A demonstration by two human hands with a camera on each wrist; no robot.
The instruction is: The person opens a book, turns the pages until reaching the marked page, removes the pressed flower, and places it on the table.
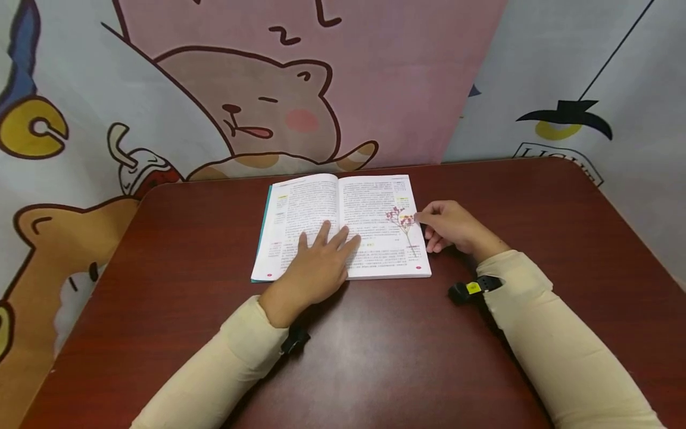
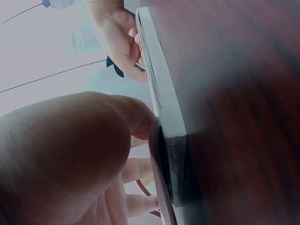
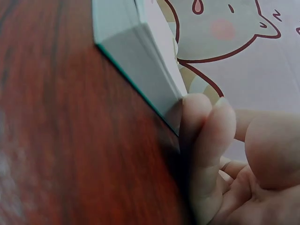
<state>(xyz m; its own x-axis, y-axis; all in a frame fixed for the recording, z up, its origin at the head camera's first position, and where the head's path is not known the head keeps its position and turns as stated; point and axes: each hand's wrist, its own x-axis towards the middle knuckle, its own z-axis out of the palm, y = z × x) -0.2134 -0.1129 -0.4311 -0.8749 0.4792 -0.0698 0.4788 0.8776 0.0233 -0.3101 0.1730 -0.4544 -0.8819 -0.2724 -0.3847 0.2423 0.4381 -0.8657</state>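
Note:
An open book point(image 1: 370, 250) lies on the table with printed pages facing up. On its right page is a sprig of small pink dried flowers point(image 1: 395, 215) with a thin stem. My left hand point(image 1: 317, 268) rests with spread fingers over the lower middle of the book, across the gutter. At the book's right edge, my right hand point(image 1: 452, 226) pinches the sprig by its blossoms with thumb and index finger, the other fingers curled. The right wrist view shows those curled fingers point(image 3: 213, 129) beside the page block point(image 3: 140, 51); the pinch itself is hidden there.
The book lies near the back of a dark red wooden table point(image 1: 386, 351). Right behind the table stands a wall covering point(image 1: 407, 71) with cartoon animals. Black straps with small devices point(image 1: 474, 289) sit at both wrists, below the cream sleeves point(image 1: 546, 333).

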